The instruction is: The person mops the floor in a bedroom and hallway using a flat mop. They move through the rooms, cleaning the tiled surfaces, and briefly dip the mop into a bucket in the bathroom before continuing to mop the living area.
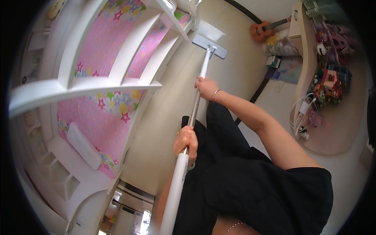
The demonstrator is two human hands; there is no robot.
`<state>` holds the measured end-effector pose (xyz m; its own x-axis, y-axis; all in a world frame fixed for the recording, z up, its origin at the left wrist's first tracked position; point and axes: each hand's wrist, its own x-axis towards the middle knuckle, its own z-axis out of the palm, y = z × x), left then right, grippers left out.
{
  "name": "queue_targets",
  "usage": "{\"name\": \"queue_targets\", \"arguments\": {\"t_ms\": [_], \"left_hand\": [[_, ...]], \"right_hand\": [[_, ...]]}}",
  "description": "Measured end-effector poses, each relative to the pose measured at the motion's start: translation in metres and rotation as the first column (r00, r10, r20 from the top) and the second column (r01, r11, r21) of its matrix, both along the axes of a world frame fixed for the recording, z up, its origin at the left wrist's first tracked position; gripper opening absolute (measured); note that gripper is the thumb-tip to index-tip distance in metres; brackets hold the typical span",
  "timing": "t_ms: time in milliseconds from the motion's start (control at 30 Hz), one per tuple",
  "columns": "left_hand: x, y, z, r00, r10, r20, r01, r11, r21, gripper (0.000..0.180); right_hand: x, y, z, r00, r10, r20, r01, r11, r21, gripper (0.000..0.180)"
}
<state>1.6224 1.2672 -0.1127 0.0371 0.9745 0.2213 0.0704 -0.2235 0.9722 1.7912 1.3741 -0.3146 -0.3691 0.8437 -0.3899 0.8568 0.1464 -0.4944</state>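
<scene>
I hold a flat mop with both hands. My right hand [205, 88], a bracelet on its wrist, grips the silver pole [194, 107] higher along it, nearer the mop head. My left hand [186, 143] is closed around the pole where it meets the thick white handle [176, 188]. The grey rectangular mop head [210, 46] lies flat on the beige floor [164, 129], close to the edge of the white bed frame [129, 84]. My black clothing fills the lower right.
A white bunk bed with a pink star-patterned mattress [107, 39] and a white pillow [83, 145] takes up the left. A small ukulele [261, 30] and books [274, 60] lie on the floor at upper right. A white desk [340, 129] carries toys and cables.
</scene>
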Motion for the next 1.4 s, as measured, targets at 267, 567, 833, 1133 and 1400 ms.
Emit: {"name": "queue_targets", "arguments": {"t_ms": [267, 567, 833, 1133, 1400], "left_hand": [[-0.137, -0.159, 0.077, 0.993, 0.065, -0.097, -0.079, 0.986, -0.146, 0.024], [-0.164, -0.202, 0.097, 0.952, 0.305, -0.001, -0.299, 0.932, -0.206, 0.031], [-0.087, -0.140, 0.070, 0.966, 0.258, 0.002, -0.256, 0.958, -0.126, 0.031], [0.044, 0.040, -0.023, 0.995, 0.003, 0.104, -0.005, 1.000, 0.013, 0.026], [0.172, 0.132, -0.087, 0.982, -0.098, 0.161, 0.079, 0.989, 0.122, 0.031]], "right_hand": [[-0.162, -0.165, 0.045, 0.976, 0.205, -0.073, -0.210, 0.976, -0.063, 0.019], [-0.205, -0.181, 0.062, 0.831, 0.478, -0.283, -0.523, 0.846, -0.105, 0.018], [-0.110, -0.122, 0.043, 0.854, 0.380, -0.356, -0.407, 0.914, 0.000, 0.010], [0.065, 0.040, -0.030, 0.987, 0.063, -0.148, -0.039, 0.987, 0.157, 0.008], [0.201, 0.132, -0.057, 0.975, -0.118, 0.189, 0.110, 0.993, 0.053, 0.016]]}}
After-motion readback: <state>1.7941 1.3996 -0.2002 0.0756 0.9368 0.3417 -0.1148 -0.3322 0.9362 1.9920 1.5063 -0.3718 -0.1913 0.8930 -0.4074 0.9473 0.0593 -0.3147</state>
